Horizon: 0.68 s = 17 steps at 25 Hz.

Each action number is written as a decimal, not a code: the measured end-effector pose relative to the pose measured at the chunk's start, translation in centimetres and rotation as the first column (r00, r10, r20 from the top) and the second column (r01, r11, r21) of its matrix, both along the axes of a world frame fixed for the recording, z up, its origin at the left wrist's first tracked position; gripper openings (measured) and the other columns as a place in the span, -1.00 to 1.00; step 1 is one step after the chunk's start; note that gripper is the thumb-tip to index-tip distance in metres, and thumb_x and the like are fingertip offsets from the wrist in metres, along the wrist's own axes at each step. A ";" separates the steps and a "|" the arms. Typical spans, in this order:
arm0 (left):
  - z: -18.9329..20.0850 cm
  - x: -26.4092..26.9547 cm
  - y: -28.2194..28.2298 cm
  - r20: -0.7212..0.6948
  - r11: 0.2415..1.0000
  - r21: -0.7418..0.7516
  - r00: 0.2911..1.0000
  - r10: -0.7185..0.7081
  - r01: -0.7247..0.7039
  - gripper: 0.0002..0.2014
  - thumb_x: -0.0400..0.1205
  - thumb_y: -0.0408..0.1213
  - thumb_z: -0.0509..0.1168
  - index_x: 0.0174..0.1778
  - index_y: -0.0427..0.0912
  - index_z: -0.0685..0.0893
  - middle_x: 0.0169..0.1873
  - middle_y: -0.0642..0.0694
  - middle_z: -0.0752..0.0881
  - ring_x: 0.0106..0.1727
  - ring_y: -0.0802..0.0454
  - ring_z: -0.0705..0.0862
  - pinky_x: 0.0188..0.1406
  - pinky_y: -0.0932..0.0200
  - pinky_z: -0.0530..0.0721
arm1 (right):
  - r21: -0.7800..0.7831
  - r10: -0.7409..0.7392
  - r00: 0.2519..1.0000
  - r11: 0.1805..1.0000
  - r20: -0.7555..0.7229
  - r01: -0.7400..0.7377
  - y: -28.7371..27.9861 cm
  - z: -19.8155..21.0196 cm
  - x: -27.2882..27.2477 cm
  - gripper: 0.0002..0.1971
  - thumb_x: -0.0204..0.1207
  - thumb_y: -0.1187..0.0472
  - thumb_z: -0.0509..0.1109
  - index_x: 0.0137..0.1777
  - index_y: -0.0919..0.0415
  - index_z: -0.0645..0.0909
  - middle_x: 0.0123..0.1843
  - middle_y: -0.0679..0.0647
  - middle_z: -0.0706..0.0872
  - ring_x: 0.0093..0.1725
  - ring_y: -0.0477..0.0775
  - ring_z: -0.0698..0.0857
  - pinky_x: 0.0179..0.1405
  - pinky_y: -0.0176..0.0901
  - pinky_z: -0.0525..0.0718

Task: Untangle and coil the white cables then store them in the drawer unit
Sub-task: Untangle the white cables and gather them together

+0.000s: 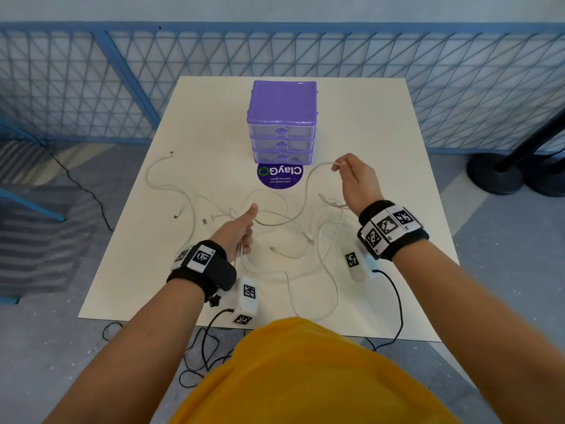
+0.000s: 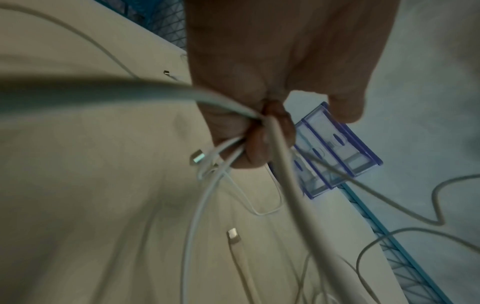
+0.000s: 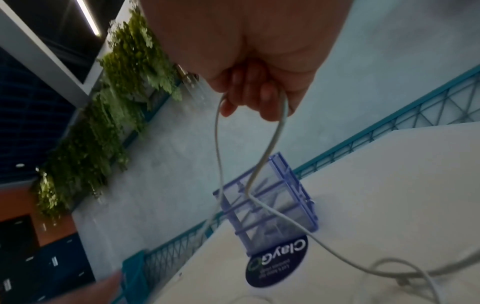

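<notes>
Several white cables [image 1: 284, 221] lie tangled across the middle of the white table [image 1: 397, 142]. My left hand [image 1: 241, 231] grips a bunch of cable strands [image 2: 226, 156] in its curled fingers, thumb up, low over the table. My right hand [image 1: 351, 175] is raised right of the drawer unit and pinches one white cable [image 3: 275, 135], which hangs in a loop toward the tangle. The purple drawer unit [image 1: 282, 123] stands at the back centre with its three clear drawers closed; it shows in both wrist views [image 2: 335, 152] [image 3: 270, 199].
A round purple ClayGo sticker [image 1: 279, 175] lies in front of the drawer unit. Loose cable ends with plugs [image 1: 171, 153] reach the table's left side. A blue mesh fence [image 1: 122, 87] runs behind the table. Black stand bases [image 1: 495, 175] sit on the floor at right.
</notes>
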<state>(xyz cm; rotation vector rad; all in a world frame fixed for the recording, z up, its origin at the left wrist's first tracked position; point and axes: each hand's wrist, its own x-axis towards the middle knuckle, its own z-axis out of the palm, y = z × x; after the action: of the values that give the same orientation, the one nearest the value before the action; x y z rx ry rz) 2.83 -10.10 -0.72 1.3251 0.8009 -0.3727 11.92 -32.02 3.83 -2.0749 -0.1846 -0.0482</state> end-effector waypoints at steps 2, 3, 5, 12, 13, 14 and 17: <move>-0.1 0.2 -0.2 -0.036 0.997 0.048 0.997 0.063 -0.061 -0.58 0.53 0.11 0.31 -0.40 -0.09 0.33 -0.73 0.09 0.27 -0.78 0.16 0.22 -0.69 0.33 0.18 | 0.094 -0.093 0.995 0.992 0.030 0.090 0.2 0.7 0.0 -0.78 0.61 0.34 0.03 -0.09 0.29 0.53 -0.43 -0.06 0.46 -0.61 -0.27 0.43 -0.55 -0.46 0.35; -0.1 0.3 -0.2 -0.033 0.992 0.065 0.994 0.107 -0.105 -0.59 0.54 0.06 0.32 -0.43 -0.08 0.31 -0.72 0.07 0.26 -0.79 0.16 0.21 -0.69 0.32 0.17 | 0.128 -0.142 0.988 0.983 0.052 0.135 0.2 0.9 -0.1 -0.78 0.60 0.36 0.03 -0.06 0.32 0.52 -0.44 -0.05 0.45 -0.61 -0.28 0.42 -0.56 -0.47 0.34; 0.3 0.7 -0.4 0.029 0.982 0.060 0.983 0.179 -0.181 -0.63 0.56 -0.07 0.32 -0.43 -0.07 0.30 -0.75 0.08 0.25 -0.78 0.17 0.19 -0.71 0.34 0.17 | 0.139 -0.170 0.981 0.978 0.091 0.156 0.4 1.0 -0.8 -0.81 0.58 0.38 0.05 -0.03 0.38 0.50 -0.47 -0.06 0.42 -0.58 -0.29 0.44 -0.55 -0.50 0.36; 2.8 1.3 -4.0 0.316 0.968 -0.007 0.919 -0.236 0.250 -0.88 0.68 -0.09 0.13 -0.10 0.03 0.54 -0.67 0.16 0.27 -0.62 0.18 0.22 -0.58 0.31 0.24 | -0.055 0.311 0.950 0.950 0.038 -0.309 4.0 -1.4 -5.2 -0.88 0.52 0.39 0.24 -0.11 0.45 0.57 -0.45 -0.18 0.45 -0.48 -0.22 0.46 -0.39 -0.61 0.40; 2.9 1.3 -4.3 0.289 0.953 0.045 0.909 -0.300 0.300 -0.79 0.68 -0.05 0.12 -0.20 -0.04 0.52 -0.67 0.15 0.30 -0.61 0.17 0.23 -0.55 0.29 0.25 | -0.035 0.297 0.955 0.954 0.020 -0.296 4.2 -1.5 -5.3 -0.88 0.52 0.38 0.24 -0.11 0.46 0.56 -0.45 -0.20 0.44 -0.49 -0.22 0.45 -0.41 -0.60 0.41; 2.8 1.2 -4.3 0.268 0.943 0.087 0.904 -0.333 0.322 -0.72 0.68 -0.03 0.11 -0.29 -0.08 0.48 -0.68 0.15 0.33 -0.62 0.17 0.25 -0.54 0.27 0.26 | -0.014 0.288 0.958 0.957 -0.004 -0.288 4.2 -1.4 -5.3 -0.88 0.53 0.37 0.24 -0.10 0.46 0.55 -0.45 -0.18 0.46 -0.48 -0.22 0.44 -0.43 -0.59 0.42; 2.6 1.2 -3.7 0.306 0.967 0.087 0.917 -0.256 0.241 -0.68 0.70 -0.07 0.09 -0.37 -0.09 0.36 -0.73 0.16 0.33 -0.68 0.21 0.25 -0.56 0.30 0.26 | -0.053 0.323 0.944 0.944 -0.067 -0.327 3.4 -1.1 -4.9 -0.86 0.56 0.31 0.22 -0.05 0.39 0.55 -0.42 0.01 0.51 -0.45 -0.04 0.43 -0.41 -0.52 0.41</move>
<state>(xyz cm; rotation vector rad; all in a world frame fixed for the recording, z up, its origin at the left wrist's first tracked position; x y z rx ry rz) 4.04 -13.83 1.87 1.4906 0.3747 -0.3315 6.99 -28.59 2.71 -2.0803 -0.4973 0.2217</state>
